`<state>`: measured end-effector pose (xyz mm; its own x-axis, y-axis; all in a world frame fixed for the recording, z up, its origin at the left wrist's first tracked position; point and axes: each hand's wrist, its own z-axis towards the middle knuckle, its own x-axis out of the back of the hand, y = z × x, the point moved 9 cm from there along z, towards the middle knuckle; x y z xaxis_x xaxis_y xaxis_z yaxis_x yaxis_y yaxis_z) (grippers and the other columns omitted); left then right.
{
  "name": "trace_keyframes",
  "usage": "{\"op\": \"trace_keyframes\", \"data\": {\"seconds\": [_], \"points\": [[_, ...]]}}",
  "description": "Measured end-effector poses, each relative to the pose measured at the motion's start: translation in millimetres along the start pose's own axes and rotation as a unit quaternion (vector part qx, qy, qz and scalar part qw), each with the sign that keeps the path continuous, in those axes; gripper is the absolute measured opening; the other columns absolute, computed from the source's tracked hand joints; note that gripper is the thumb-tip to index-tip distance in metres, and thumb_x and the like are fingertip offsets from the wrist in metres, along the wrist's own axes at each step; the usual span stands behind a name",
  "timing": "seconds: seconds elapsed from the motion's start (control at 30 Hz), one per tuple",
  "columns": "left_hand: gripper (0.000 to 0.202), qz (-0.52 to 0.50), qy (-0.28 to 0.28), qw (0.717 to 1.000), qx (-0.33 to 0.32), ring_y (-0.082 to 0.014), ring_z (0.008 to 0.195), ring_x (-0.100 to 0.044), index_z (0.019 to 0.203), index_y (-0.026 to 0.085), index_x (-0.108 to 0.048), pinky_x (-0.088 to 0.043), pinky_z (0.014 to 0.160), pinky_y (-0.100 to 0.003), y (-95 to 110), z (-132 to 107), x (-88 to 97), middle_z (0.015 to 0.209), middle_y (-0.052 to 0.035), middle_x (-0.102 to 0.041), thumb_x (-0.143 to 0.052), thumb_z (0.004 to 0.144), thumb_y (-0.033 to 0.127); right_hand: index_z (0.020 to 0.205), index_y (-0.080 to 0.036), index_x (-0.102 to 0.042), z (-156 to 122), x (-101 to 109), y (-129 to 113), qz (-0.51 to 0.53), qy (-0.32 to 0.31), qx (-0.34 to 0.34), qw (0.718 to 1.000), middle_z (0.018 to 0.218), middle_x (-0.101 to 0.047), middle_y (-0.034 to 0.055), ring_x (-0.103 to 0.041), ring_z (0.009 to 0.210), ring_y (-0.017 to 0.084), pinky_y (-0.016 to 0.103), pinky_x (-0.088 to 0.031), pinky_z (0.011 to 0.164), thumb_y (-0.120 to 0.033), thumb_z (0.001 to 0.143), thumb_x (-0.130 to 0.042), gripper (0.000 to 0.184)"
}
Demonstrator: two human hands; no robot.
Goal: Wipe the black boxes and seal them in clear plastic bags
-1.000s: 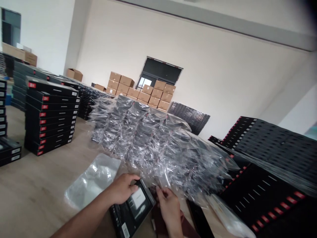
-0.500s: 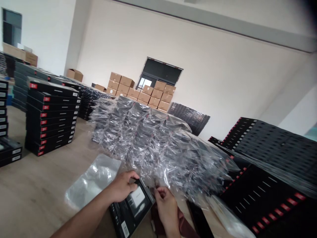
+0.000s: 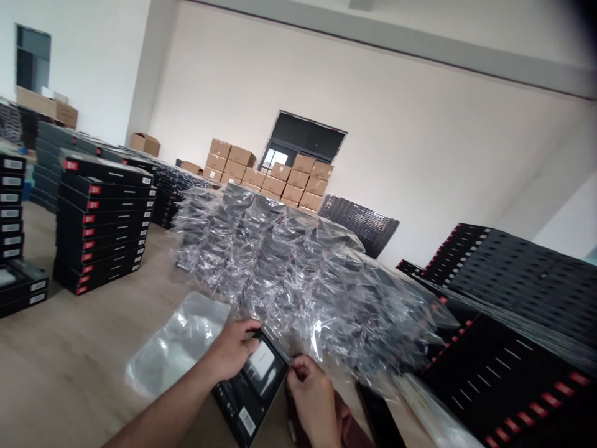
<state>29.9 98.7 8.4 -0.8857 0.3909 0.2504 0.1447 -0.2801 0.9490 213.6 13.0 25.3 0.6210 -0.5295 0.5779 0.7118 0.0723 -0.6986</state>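
While the left hand (image 3: 228, 351) clamped the black box (image 3: 247, 398) by its upper edge, the right hand (image 3: 313, 398) pinched together at its corner; a clear bag (image 3: 178, 344) lay left of them, bagged boxes (image 3: 298, 280) heaped beyond, unbagged stacks (image 3: 100, 224) farther left.
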Motion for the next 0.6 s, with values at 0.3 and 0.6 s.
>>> {"op": "trace_keyframes", "data": {"seconds": [0.3,0.6], "points": [[0.044,-0.001,0.035,0.999,0.003,-0.0238,0.104,-0.062,0.122,0.013,-0.060,-0.045,0.092,-0.034,1,0,-0.4,0.118,-0.0104,-0.066,-0.053,0.080,0.026,0.074,-0.021,-0.064,-2,20,-12,-0.007,0.082,0.042,0.996,0.069,-0.069,0.0021,-0.064,0.062,0.018,0.025,-0.048,0.063,-0.044,0.078,-0.056,0.024],[0.017,-0.129,0.101,0.983,-0.081,-0.0184,0.094,-0.064,0.096,0.020,-0.056,-0.048,0.083,-0.028,14,-6,-4.9,0.111,-0.0049,-0.067,-0.056,0.082,0.031,0.078,-0.022,-0.056,0,2,4,0.281,0.037,-0.073,0.956,0.068,-0.062,-0.0014,-0.059,0.063,0.016,0.025,-0.049,0.059,-0.054,0.082,-0.056,0.032]]}}
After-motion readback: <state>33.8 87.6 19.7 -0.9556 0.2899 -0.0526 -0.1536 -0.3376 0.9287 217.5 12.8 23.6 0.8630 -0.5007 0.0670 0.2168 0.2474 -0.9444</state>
